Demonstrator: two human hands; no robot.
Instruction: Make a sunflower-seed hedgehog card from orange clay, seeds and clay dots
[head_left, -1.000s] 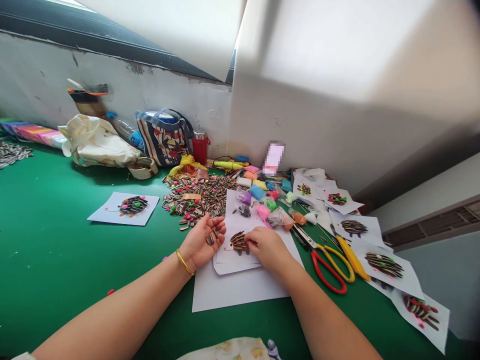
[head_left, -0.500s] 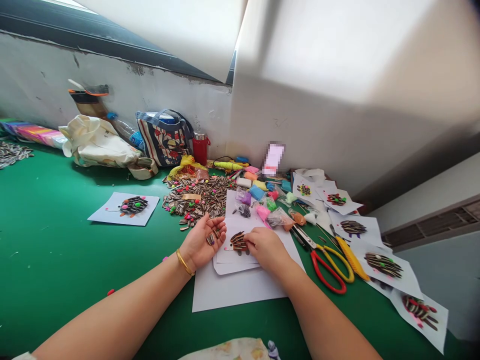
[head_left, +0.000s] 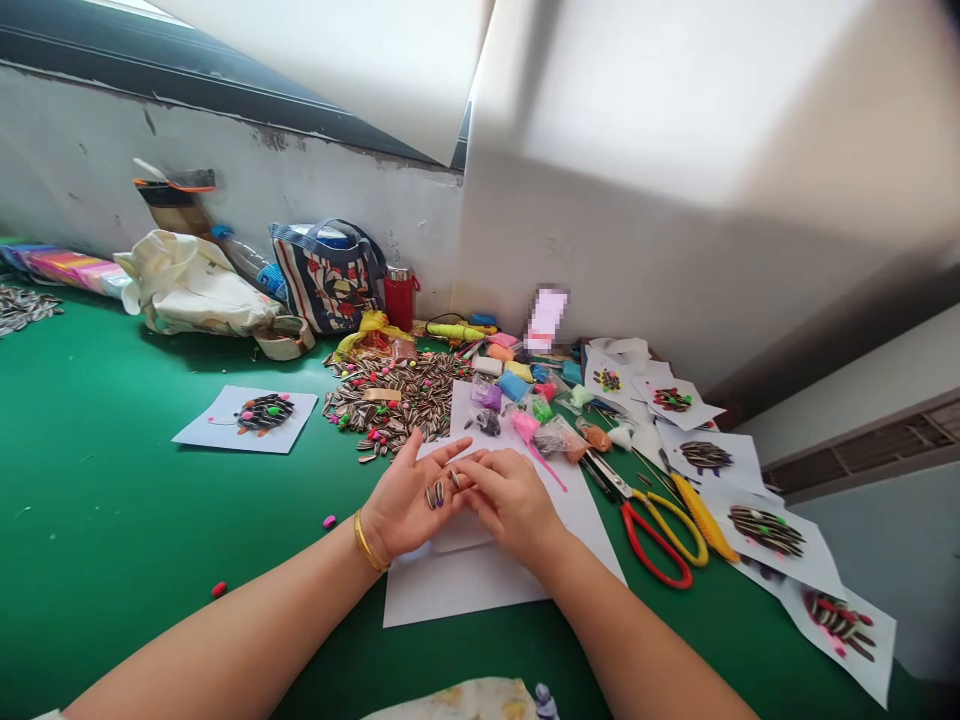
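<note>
Palm up, my left hand (head_left: 412,500) is spread over the white paper (head_left: 480,590), with a few striped seeds (head_left: 435,494) lying on its palm and fingers. The fingertips of my right hand (head_left: 517,500) pinch a striped seed (head_left: 454,479) above the left fingers. Both hands hide the seed hedgehog on the paper below. Just behind them lies a large heap of striped seeds (head_left: 420,390) mixed with coloured bits. Bags of coloured clay (head_left: 517,385) sit to the right of the heap.
Red and yellow scissors (head_left: 656,530) and a yellow cutter (head_left: 705,517) lie to the right. Finished hedgehog pictures (head_left: 780,535) line the right edge; another picture (head_left: 285,437) lies left. Along the wall stand a white bag (head_left: 199,290), a patterned bag (head_left: 330,285) and a red flask (head_left: 400,300).
My right hand has moved from the hedgehog on the paper to the fingers of my left hand. My left hand has opened wider and shifted slightly right, covering the hedgehog.
</note>
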